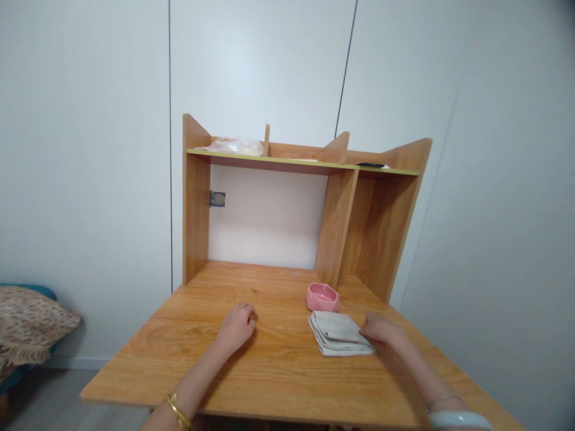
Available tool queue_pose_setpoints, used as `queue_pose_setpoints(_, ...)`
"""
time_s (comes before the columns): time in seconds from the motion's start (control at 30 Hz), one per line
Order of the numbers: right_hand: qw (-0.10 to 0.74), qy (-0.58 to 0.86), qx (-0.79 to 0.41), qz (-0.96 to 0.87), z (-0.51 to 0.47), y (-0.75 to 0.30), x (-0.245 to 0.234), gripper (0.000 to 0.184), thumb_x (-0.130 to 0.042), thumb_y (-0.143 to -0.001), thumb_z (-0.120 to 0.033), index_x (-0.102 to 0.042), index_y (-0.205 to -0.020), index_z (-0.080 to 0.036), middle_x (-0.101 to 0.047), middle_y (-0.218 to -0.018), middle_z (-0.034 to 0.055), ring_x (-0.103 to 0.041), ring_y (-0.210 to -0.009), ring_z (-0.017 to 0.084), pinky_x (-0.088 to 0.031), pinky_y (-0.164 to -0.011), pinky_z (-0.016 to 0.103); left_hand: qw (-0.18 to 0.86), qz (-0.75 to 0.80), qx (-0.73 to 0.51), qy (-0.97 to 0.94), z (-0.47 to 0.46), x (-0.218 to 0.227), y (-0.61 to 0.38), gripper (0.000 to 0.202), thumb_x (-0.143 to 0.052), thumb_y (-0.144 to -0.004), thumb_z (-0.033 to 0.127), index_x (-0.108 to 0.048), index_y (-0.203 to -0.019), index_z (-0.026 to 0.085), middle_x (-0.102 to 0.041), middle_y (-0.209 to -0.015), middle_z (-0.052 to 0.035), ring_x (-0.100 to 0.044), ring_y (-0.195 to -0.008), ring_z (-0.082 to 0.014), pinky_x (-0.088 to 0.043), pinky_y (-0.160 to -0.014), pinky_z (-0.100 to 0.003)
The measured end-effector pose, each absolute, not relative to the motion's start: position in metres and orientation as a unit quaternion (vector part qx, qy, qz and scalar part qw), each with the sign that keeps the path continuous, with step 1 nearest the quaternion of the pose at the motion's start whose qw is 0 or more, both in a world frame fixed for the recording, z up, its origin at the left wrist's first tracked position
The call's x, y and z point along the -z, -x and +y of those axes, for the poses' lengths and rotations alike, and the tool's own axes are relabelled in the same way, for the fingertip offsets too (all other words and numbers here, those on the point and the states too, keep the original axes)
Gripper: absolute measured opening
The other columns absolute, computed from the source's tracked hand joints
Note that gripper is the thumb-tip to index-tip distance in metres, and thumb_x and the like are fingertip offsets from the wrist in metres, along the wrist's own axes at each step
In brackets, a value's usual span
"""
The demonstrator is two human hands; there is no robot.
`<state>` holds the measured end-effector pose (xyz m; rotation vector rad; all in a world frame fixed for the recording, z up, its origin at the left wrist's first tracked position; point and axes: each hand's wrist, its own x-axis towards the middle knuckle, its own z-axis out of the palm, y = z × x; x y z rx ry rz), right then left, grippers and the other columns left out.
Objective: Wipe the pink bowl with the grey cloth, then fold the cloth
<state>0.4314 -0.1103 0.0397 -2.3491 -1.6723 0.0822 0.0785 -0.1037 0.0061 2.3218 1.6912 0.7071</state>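
A folded light grey cloth (340,335) lies in several layers on the wooden desk (278,383), right of the middle. My right hand (381,329) is at the cloth's right edge, its fingertips closed on that side. To the left, my left hand (237,326) rests low over the desk with loosely curled fingers, holding nothing that I can see. Just behind the cloth stands a pink faceted bowl (322,297), apart from both hands; no contents show inside it.
A wooden hutch (345,221) rises from the desk's back. On its top shelf are a clear plastic bag (237,146) and a flat dark object (371,164). A wall socket box (218,199) shows at the back left. Patterned fringed fabric (33,320) lies off to the left.
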Motion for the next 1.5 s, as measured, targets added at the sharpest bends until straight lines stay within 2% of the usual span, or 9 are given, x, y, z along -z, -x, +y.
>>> queue_pose_setpoints(0.1, 0.075, 0.812, 0.067, -0.576, -0.112, -0.392, -0.042, 0.023, -0.051, -0.075, -0.012, -0.066, -0.092, -0.013, -0.065, -0.099, 0.0209, -0.059, -0.098, 0.033, -0.041, -0.079, 0.043, 0.083, 0.567, -0.206, -0.793, -0.098, -0.007, -0.080, 0.026, -0.037, -0.085, 0.015, -0.061, -0.093, 0.015, -0.065, -0.102, -0.0095, -0.058, -0.098, -0.0182, -0.039, -0.090, -0.029)
queue_pose_setpoints(0.2, 0.099, 0.724, 0.129, -0.670, -0.107, -0.335, -0.034, 0.031, -0.044, -0.081, -0.017, -0.060, -0.107, -0.010, -0.057, -0.116, 0.0220, -0.050, -0.111, 0.032, -0.036, -0.089, 0.043, 0.065, 0.554, -0.178, -0.811, -0.090, -0.005, -0.087, 0.031, -0.033, -0.090, 0.027, -0.060, -0.099, 0.013, -0.064, -0.106, -0.0121, -0.057, -0.101, -0.0206, -0.039, -0.090, -0.032)
queue_pose_setpoints(0.4, 0.167, 0.620, -0.002, -0.767, -0.081, -0.248, 0.006, 0.041, -0.042, -0.085, -0.026, -0.053, -0.120, -0.008, -0.053, -0.124, 0.0179, -0.045, -0.119, 0.027, -0.031, -0.100, 0.033, 0.013, 0.560, -0.186, -0.807, -0.073, 0.011, -0.100, 0.039, -0.030, -0.091, 0.030, -0.051, -0.121, 0.015, -0.050, -0.132, -0.0115, -0.044, -0.123, -0.0206, -0.029, -0.104, -0.037)
queue_pose_setpoints(0.57, 0.190, 0.634, -0.044, -0.748, -0.067, -0.234, 0.026, 0.056, -0.031, -0.090, -0.036, -0.038, -0.134, -0.002, -0.038, -0.139, 0.0186, -0.028, -0.132, 0.026, -0.019, -0.108, 0.039, 0.007, 0.608, -0.184, -0.772, -0.068, 0.019, -0.097, 0.046, -0.025, -0.092, 0.031, -0.046, -0.128, 0.014, -0.045, -0.136, -0.0116, -0.038, -0.128, -0.0211, -0.025, -0.107, -0.039)
queue_pose_setpoints(0.67, 0.181, 0.655, -0.049, -0.732, -0.067, -0.235, 0.027, 0.061, -0.026, -0.090, -0.042, -0.031, -0.138, -0.005, -0.028, -0.145, 0.0159, -0.019, -0.136, 0.026, -0.011, -0.110, 0.044, 0.019, 0.618, -0.184, -0.764, -0.068, 0.020, -0.095, 0.049, -0.022, -0.092, 0.033, -0.042, -0.132, 0.012, -0.041, -0.140, -0.0124, -0.034, -0.131, -0.0215, -0.023, -0.108, -0.041)
queue_pose_setpoints(0.8, 0.162, 0.673, -0.059, -0.720, -0.069, -0.234, 0.027, 0.064, -0.023, -0.090, -0.046, -0.027, -0.140, -0.006, -0.022, -0.147, 0.0138, -0.014, -0.137, 0.024, -0.006, -0.110, 0.045, 0.022, 0.623, -0.175, -0.762, -0.068, 0.023, -0.095, 0.051, -0.020, -0.092, 0.035, -0.038, -0.134, 0.011, -0.038, -0.141, -0.0125, -0.032, -0.132, -0.0214, -0.021, -0.108, -0.042)
queue_pose_setpoints(1.07, 0.150, 0.690, -0.066, -0.705, -0.071, -0.233, 0.026, 0.067, -0.020, -0.091, -0.046, -0.026, -0.140, -0.002, -0.022, -0.147, 0.0153, -0.014, -0.137, 0.025, -0.006, -0.110, 0.042, 0.034, 0.631, -0.162, -0.758, -0.066, 0.024, -0.094, 0.054, -0.021, -0.092, 0.038, -0.035, -0.136, 0.010, -0.035, -0.143, -0.0128, -0.029, -0.133, -0.0217, -0.018, -0.110, -0.042)
queue_pose_setpoints(1.3, 0.154, 0.706, -0.055, -0.689, -0.071, -0.233, 0.028, 0.066, -0.022, -0.090, -0.046, -0.027, -0.140, -0.003, -0.023, -0.147, 0.0157, -0.015, -0.137, 0.025, -0.008, -0.109, 0.041, 0.026, 0.636, -0.144, -0.757, -0.065, 0.024, -0.094, 0.055, -0.020, -0.092, 0.040, -0.034, -0.137, 0.011, -0.036, -0.143, -0.0121, -0.028, -0.134, -0.0217, -0.019, -0.109, -0.041)
queue_pose_setpoints(1.5, 0.154, 0.709, -0.043, -0.687, -0.072, -0.233, 0.028, 0.063, -0.023, -0.090, -0.048, -0.026, -0.142, -0.012, -0.022, -0.148, 0.0120, -0.018, -0.136, 0.027, -0.009, -0.108, 0.041, 0.005, 0.638, -0.125, -0.760, -0.067, 0.024, -0.094, 0.057, -0.017, -0.092, 0.043, -0.034, -0.137, 0.014, -0.036, -0.143, -0.0094, -0.029, -0.133, -0.0216, -0.021, -0.109, -0.040)
